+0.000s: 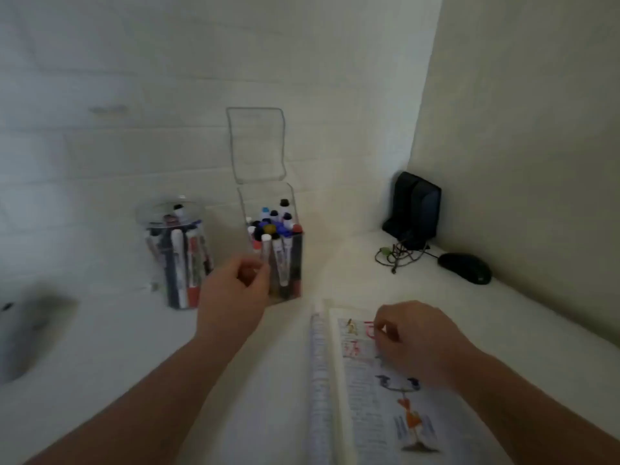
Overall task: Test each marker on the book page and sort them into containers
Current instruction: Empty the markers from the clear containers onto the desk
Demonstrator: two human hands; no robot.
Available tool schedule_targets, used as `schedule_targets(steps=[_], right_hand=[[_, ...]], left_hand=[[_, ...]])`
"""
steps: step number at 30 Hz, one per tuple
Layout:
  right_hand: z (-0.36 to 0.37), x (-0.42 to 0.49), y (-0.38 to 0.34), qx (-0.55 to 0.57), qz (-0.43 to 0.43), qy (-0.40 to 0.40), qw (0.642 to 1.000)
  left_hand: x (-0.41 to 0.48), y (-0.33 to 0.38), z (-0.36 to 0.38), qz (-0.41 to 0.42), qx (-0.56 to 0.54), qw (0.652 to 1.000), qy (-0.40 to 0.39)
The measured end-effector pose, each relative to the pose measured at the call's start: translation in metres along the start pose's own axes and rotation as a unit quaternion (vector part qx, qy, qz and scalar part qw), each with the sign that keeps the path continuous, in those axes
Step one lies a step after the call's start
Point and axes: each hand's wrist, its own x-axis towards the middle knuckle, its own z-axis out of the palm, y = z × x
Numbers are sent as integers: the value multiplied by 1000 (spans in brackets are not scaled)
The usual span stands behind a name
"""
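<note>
My left hand point(235, 293) reaches to the front of a clear square container point(295, 263) packed with several markers. It pinches a white-capped marker point(266, 253) that stands upright at the container's near left corner. The container's hinged lid point(256, 146) stands open behind it. A round clear jar point(176, 260) to its left holds several more markers. My right hand point(416, 344) rests on the right page of the open book point(369, 391), fingers loosely curled beside red scribbles point(355, 347). Nothing shows in that hand.
A black speaker point(414, 206) stands in the far right corner with tangled cables point(396, 255) in front of it. A black mouse point(464, 268) lies by the right wall. A blurred white object point(20, 333) sits at the left edge.
</note>
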Motion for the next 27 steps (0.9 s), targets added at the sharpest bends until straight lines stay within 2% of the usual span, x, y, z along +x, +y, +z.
schedule_targets(steps=[2,3,6,11,14,20,23,27], right_hand=[[8,-1,-7,-7,-4,-29,1000],[13,-3,-7,-1,-11,-22,1000],[24,-3,-10,45,-9,6,999],[30,10,-17,31,-26,34,999],[33,25,-24,35,-21,33,999],[45,41,-21,61,-41,36,997],[39,40,-17,170,-3,33,985],[34,37,-17,344,14,134,929]], left_hand=[[3,-8,-13,-60,-37,997,41],[7,-17,-13,-87,-38,995,30],[17,-23,-11,-127,-36,989,-70],[38,-34,13,-142,-135,959,-203],[49,-47,31,-158,-166,954,-193],[45,-45,45,-110,-165,966,-165],[44,-42,43,-89,-181,967,-153],[40,-42,41,-50,-187,972,-132]])
